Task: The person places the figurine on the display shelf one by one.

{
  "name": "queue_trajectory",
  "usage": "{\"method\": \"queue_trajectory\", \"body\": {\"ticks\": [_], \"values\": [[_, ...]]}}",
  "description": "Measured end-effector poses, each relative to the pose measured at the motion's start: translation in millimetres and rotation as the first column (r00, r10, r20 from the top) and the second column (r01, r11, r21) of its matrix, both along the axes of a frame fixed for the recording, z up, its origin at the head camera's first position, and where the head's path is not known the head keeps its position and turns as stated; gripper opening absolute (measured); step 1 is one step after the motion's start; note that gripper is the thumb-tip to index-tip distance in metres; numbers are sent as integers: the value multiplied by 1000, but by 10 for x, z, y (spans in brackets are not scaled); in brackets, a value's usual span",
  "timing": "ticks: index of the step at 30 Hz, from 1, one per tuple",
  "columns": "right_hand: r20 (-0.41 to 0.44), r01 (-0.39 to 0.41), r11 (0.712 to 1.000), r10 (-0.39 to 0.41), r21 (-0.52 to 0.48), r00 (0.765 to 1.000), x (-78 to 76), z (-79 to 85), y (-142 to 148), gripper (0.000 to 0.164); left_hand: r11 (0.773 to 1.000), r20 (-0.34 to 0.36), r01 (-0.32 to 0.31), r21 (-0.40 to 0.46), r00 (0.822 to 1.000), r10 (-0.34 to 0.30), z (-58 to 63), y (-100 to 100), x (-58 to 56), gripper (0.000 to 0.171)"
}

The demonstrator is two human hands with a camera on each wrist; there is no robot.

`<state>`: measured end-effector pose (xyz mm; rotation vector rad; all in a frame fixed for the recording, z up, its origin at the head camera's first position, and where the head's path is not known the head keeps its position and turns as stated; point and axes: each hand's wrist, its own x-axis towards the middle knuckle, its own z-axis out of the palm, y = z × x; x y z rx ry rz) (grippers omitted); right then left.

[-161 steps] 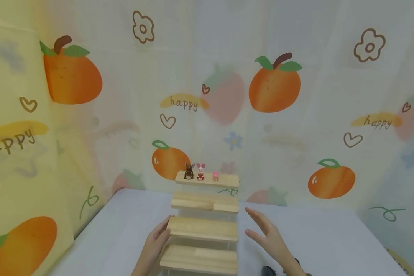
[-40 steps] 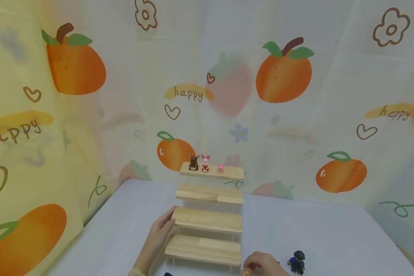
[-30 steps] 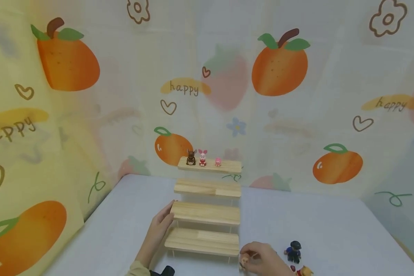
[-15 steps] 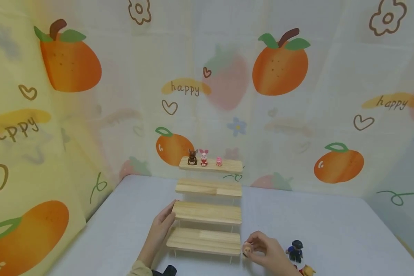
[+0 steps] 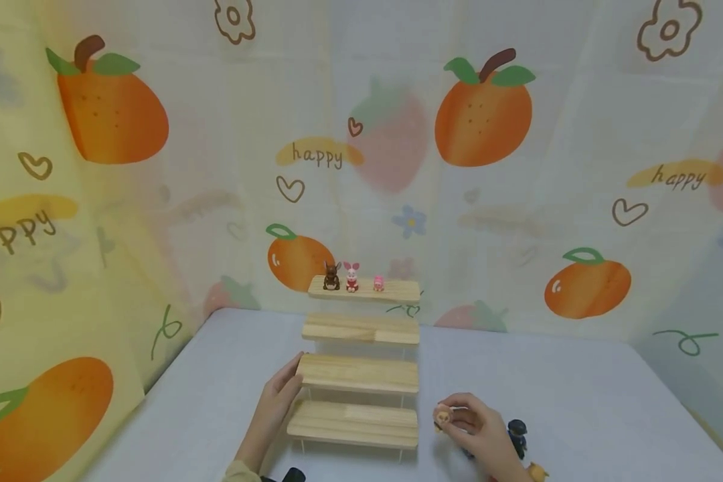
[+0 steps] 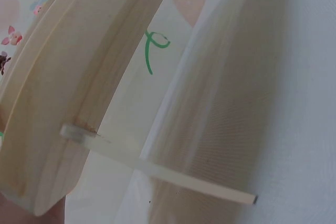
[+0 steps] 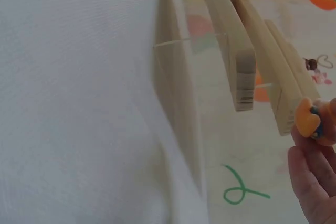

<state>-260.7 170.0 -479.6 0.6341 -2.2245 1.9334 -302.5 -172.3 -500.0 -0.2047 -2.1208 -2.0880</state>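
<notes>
In the head view, my left hand (image 5: 277, 398) grips the left end of the second-lowest board of a four-tier wooden stand (image 5: 358, 373). Fingertips of that hand show between the boards in the right wrist view. To the right of the stand, above the table, my right hand (image 5: 482, 428) pinches a small toy figurine (image 5: 442, 416) between thumb and fingers. It has a light face; orange and blue parts show up close. On the top board stand a dark brown eared figurine (image 5: 331, 276), a pink long-eared figurine (image 5: 352, 277) and a smaller pink figurine (image 5: 378, 284).
A dark-capped toy figure (image 5: 517, 435) stands behind my right wrist, partly hidden. Nearer lies a yellow-orange figure (image 5: 537, 471). A black object (image 5: 293, 475) shows beside the left wrist. Fruit-printed cloth (image 5: 488, 254) hangs behind and left of the white table (image 5: 518, 365).
My right hand was empty with spread fingers several seconds ago. It then took the figurine low beside the stand, and has lifted it upward and slightly right. The left hand stays on the board.
</notes>
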Motion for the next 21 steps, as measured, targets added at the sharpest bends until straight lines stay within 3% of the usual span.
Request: {"method": "queue_trajectory", "body": {"ticks": [3, 9, 12, 16, 17, 21], "values": [[-11, 41, 997, -42, -61, 999, 5, 35, 20, 27, 1000, -14, 3, 3, 1000, -3, 0, 2, 6, 49], [132, 155, 975, -135, -158, 982, 28, 55, 86, 29, 1000, -5, 9, 6, 1000, -9, -14, 13, 16, 49], [89, 196, 968, -183, -157, 979, 32, 68, 124, 29, 1000, 11, 25, 14, 1000, -25, -6, 27, 8, 50], [-1, 242, 958, -245, -150, 969, 18, 131, 154, 27, 1000, 22, 1, -18, 1000, 0, 11, 22, 11, 49], [-49, 211, 963, -222, -166, 974, -20, 113, 180, 26, 1000, 23, -6, -23, 1000, 7, 13, 17, 15, 49], [-111, 211, 964, -230, -161, 967, -85, 147, 234, 26, 1000, 9, 5, -14, 1000, -5, 9, 2, 24, 49]]}}
